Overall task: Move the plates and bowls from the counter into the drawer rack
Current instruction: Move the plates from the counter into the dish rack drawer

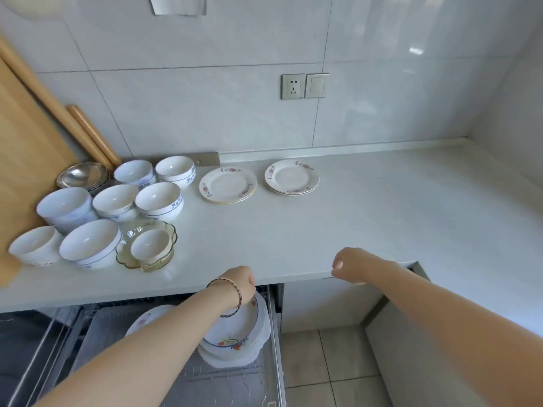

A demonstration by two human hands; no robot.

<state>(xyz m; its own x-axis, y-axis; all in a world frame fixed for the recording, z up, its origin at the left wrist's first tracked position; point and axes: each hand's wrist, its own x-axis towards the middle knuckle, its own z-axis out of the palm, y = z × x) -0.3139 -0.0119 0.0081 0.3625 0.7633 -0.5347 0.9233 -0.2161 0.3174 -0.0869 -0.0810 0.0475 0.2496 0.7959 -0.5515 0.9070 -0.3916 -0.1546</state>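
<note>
While left hand point(237, 284) grips upright plate point(235, 327), fingertips hidden, right hand point(349, 265) loosely curled, rack point(235, 376) cropped.

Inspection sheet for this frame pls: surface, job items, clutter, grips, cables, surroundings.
Surface: white counter; drawer rack pulled out below it.
Job's things: floral plate stacks and white bowls on the counter; small bowl sits in a glass dish; blue-rimmed plate and others stand in the rack.
Clutter: wooden board, rolling pins, metal bowl, back left.
Grips: left grip appears to hold the blue-rimmed plate's top edge; right grip loosely curled, empty, at the counter edge.
Cables: nothing seen.
Surroundings: tiled wall with socket and switch; tiled floor.
</note>
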